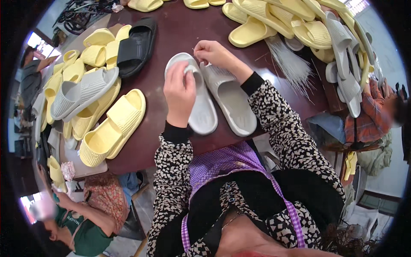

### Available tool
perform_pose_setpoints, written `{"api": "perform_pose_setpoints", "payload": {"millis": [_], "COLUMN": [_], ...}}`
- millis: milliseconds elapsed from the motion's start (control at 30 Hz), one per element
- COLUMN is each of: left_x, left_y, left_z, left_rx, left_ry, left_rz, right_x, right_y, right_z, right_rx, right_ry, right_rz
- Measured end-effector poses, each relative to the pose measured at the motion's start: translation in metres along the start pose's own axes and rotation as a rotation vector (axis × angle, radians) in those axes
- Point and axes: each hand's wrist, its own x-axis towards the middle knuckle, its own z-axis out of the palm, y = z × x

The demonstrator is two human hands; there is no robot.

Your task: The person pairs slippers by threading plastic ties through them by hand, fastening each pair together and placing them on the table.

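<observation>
Two hands at a pair of grey slides on a dark table.
Left hand (180,92) clamped on the left grey slide (195,100); right hand (214,53), fingertips pinched together, above the right grey slide (229,100), whose near end overhangs the table (171,34) edge and may slip off.

Left hand (180,92) is resting on left grey slipper (198,100), fingers gripping its strap; right hand (212,52) is pinching at heel end of right grey slipper (231,100) lying just beside. Both are sitting on dark red table (180,30). Yellow slippers (112,126) and one black slipper (138,45) are lying to left; bundle of thin white ties (291,64) is lying to right.
</observation>
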Motion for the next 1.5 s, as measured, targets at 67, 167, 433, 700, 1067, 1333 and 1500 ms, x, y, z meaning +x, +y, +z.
{"api": "perform_pose_setpoints", "payload": {"millis": [67, 167, 433, 700, 1067, 1333, 1500], "left_x": [0.007, 0.004, 0.003, 0.004, 0.005, 0.011, 0.013], "left_y": [0.008, 0.009, 0.001, -0.008, -0.008, -0.010, -0.015], "left_z": [0.008, 0.023, 0.039, 0.040, 0.034, 0.030, 0.028], "left_rx": [-0.075, -0.196, -0.131, -0.329, -0.605, -0.685, -0.738], "left_ry": [-0.135, -0.398, -0.451, -0.425, -0.388, -0.473, -0.485], "left_rz": [-0.123, -0.373, -0.364, -0.580, -0.739, -0.793, -0.822], "right_x": [-0.020, -0.043, -0.057, -0.062, -0.067, -0.062, -0.065], "right_y": [0.004, 0.010, 0.017, 0.013, 0.009, 0.015, 0.011], "right_z": [-0.001, 0.000, -0.002, -0.006, -0.002, -0.004, -0.004], "right_rx": [0.086, 0.130, 0.129, 0.028, -0.205, -0.460, -0.550], "right_ry": [0.037, 0.076, 0.165, 0.314, 0.375, 0.451, 0.466], "right_rz": [-0.090, -0.142, -0.147, -0.185, -0.342, -0.570, -0.574]}}
